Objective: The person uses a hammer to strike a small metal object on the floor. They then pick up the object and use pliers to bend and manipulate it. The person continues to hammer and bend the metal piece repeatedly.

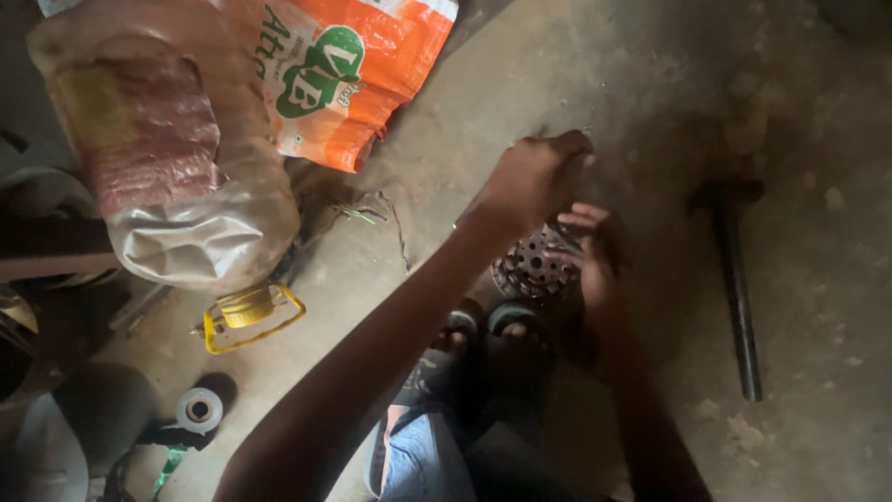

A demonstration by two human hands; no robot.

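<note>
Two hands work over a perforated metal disc (pixel 534 267) on a dusty concrete floor (pixel 818 307), with loose items spread to the left.

Far left: a roll of tape (pixel 198 410) lies flat on the floor near the lower edge. Above it rests a large clear plastic bottle (pixel 177 149) on its side, its yellow cap and carry handle (pixel 249 311) pointing toward the camera. Just beside the bottle, at the top of the view, lies an orange and white woven sack (pixel 372 65). Thin wire strands (pixel 376 214) lie on the floor below the sack.

Centre: the left hand (pixel 534 177) reaches across from the lower left, fingers curled together into a loose fist above the disc (what it pinches, if anything, cannot be told). The disc, round and pierced with many small holes, sits directly in front of the person's two sandalled feet (pixel 483 335), touching or nearly touching them.

Right of centre: the right hand (pixel 590 256) rests against the right edge of the disc, fingers (pixel 583 218) slightly spread and extended over its upper rim.

Far right: a long dark metal rod (pixel 739 297) lies on the floor, well apart from both hands.
</note>
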